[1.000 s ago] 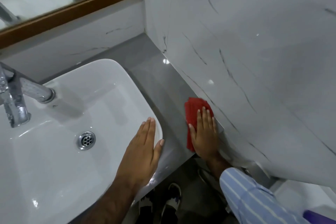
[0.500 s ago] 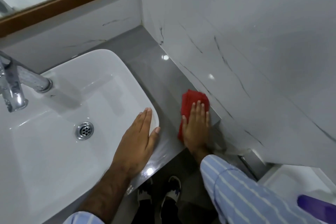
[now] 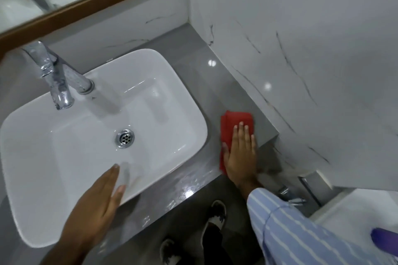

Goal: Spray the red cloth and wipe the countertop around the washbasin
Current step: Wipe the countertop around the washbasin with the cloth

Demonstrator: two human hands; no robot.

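A folded red cloth [image 3: 233, 121] lies on the grey countertop [image 3: 217, 90] to the right of the white washbasin [image 3: 172, 84]. My right hand [image 3: 241, 152] presses flat on the cloth near the counter's front edge, fingers together and pointing away from me. My left hand [image 3: 97, 208] rests flat, fingers extended, on the washbasin's front rim. The counter strip in front of the basin looks wet and shiny. No spray bottle is clearly visible.
A chrome tap [image 3: 58, 79] stands at the basin's back left, with a drain [image 3: 125, 138] in the bowl. A marble side wall [image 3: 301, 71] bounds the counter on the right. A wood-framed mirror [image 3: 90, 4] hangs behind. A purple object [image 3: 384, 241] shows at lower right.
My right hand has slid the cloth left, away from the side wall toward the basin. My left hand has moved left along the basin's front rim.
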